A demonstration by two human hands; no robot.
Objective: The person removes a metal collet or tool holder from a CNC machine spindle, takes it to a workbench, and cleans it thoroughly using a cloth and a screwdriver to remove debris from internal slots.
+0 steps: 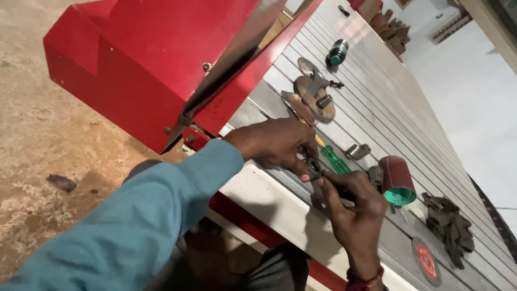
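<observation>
Both hands are met over the near edge of a ribbed grey machine table [377,102], beside a red machine housing [151,59].

- Left hand [277,143], blue sleeve: fingers are pinched on a small dark metal fitting [314,168] at the table edge; what kind of fitting it is cannot be told.
- Right hand [353,207], red bracelet at wrist: closed around a dark tool handle, whose tip is pressed against the same fitting. The tool's working end is hidden by the fingers.
- A green-handled screwdriver [335,160] is laid just behind the hands, a sanding drum with red abrasive sleeve and green core [397,180] just beside the right hand.
- Farther up the table: a toothed saw blade with worn discs [314,91], a green-and-black cylinder [337,53]. Nearer the far corner: a red-labelled cutting disc [426,261] and a crumpled dark rag or glove [449,226].

Risks, as judged: the fitting is held close to the table edge, so a slip of the pinch could send it to the dirt floor [37,134]. Should the tool skid off, the left fingertips lie directly in its path. The sanding drum could be knocked by the right hand and rolled.
</observation>
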